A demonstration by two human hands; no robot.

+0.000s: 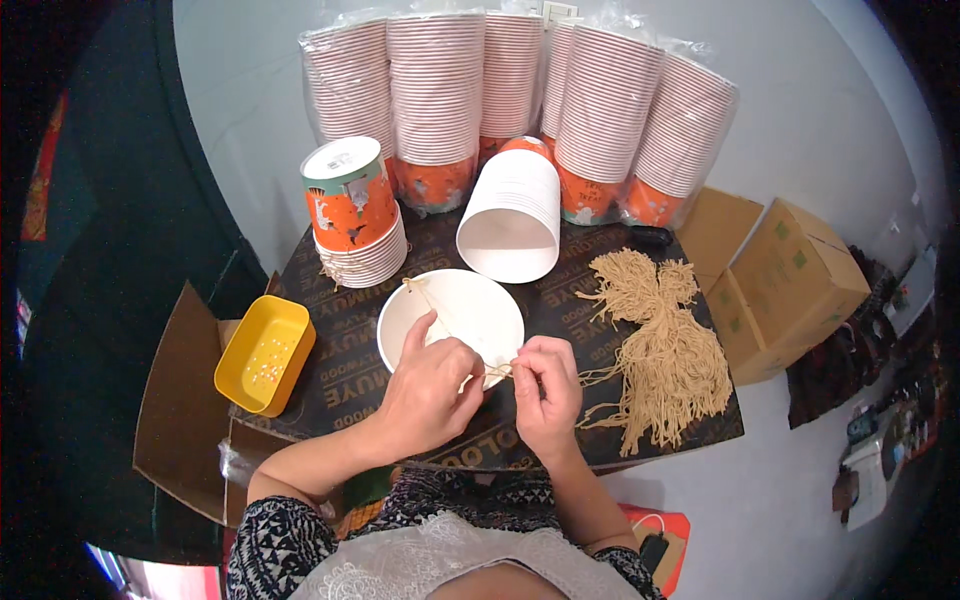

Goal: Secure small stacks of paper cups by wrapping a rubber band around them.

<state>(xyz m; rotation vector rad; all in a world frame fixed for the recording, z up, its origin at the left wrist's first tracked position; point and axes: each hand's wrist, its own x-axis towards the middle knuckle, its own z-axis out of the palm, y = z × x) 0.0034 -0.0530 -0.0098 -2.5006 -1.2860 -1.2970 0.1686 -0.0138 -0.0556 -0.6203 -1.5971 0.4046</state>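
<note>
A white-lined paper bucket [397, 322] stands with its mouth up on the dark table, right in front of me. A thin tan cord [497, 371] stretches between my two hands at the bucket's near right rim, and part of it runs across the inside to the far left rim. My left hand [430, 385] is closed in a pinch on the cord, its thumb or one finger pointing up. My right hand [547, 395] pinches the cord just right of the rim. The exact fingertip grip is partly hidden by the knuckles.
Loose tan cords [670, 360] lie bundled at right. Orange patterned buckets [352, 210] stand upside down at left; a nested stack [515, 215] lies sideways. Plastic-wrapped stacks [437, 90] line the wall. A yellow tray [265, 355] holds small white pieces. Cardboard boxes [795, 275] flank the table.
</note>
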